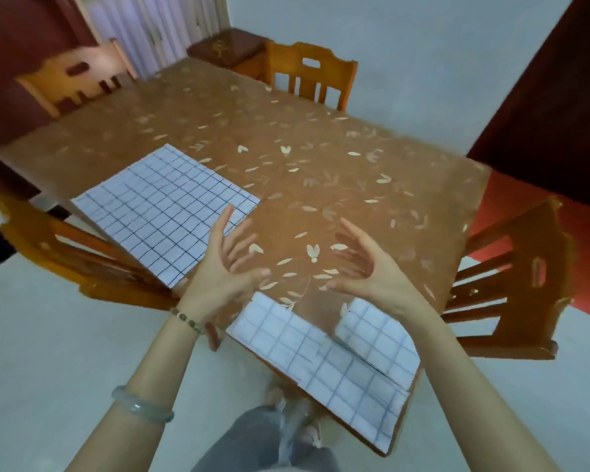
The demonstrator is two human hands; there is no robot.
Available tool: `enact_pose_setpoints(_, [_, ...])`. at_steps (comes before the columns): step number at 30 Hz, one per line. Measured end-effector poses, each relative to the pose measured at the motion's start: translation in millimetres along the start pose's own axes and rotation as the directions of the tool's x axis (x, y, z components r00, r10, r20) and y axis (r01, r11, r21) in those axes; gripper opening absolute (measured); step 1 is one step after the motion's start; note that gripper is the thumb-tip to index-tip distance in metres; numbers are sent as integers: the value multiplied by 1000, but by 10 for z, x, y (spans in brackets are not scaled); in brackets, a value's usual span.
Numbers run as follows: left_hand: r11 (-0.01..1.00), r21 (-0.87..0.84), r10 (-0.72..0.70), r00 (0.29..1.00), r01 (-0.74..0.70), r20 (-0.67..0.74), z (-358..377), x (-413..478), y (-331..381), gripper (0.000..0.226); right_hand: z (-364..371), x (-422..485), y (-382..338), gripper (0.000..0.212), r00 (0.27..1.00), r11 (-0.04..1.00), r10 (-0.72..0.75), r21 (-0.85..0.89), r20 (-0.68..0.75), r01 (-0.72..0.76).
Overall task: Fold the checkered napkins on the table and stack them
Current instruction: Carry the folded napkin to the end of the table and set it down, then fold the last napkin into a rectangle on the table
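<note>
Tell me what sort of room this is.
Probably a home dining room: a table with a leaf-patterned cover, wooden chairs set around it, and a curtain at the back.

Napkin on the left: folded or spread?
Spread. The left napkin lies flat as one full sheet on the table, with no fold line or doubled edge visible.

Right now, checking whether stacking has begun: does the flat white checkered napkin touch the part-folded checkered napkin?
Apart. Head view: brown leaf-patterned tablecloth shows between the flat white checkered napkin and the part-folded checkered napkin; the left hand partly covers that gap.
</note>
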State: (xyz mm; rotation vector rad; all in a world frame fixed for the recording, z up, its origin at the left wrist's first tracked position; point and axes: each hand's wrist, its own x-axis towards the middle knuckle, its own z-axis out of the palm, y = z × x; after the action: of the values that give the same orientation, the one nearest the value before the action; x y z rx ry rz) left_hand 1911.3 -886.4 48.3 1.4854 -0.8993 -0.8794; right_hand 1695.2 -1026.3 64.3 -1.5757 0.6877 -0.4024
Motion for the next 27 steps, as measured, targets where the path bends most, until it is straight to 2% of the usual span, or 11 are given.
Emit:
enact_pose_setpoints(7, [999, 14, 40, 971, -38, -237, -807, -429, 25, 116, 800, 481, -232, 97, 975, 995, -79, 68, 206, 67])
enact_pose_setpoints(14, [996, -13, 74, 922, -86, -381, -1809, -627, 39, 116, 1717, 965, -440, 94, 951, 993, -81, 104, 298, 52])
enact_pose_setpoints(19, [996, -5, 81, 937, -88, -339, -2700, -608, -59, 103, 2556, 1278, -592, 90, 961, 995, -72, 85, 267, 51])
enact_pose_setpoints(24, [998, 0, 63, 967, -65, -249, -3555, -592, -184, 110, 3373, 1586, -709, 95, 968, 997, -60, 55, 246, 47])
enact_pose_setpoints(27, [998, 3, 58, 980, -58, -192, -3971, -591, -226, 106, 3759, 1716, -782, 96, 972, 998, -49, 51, 231, 39])
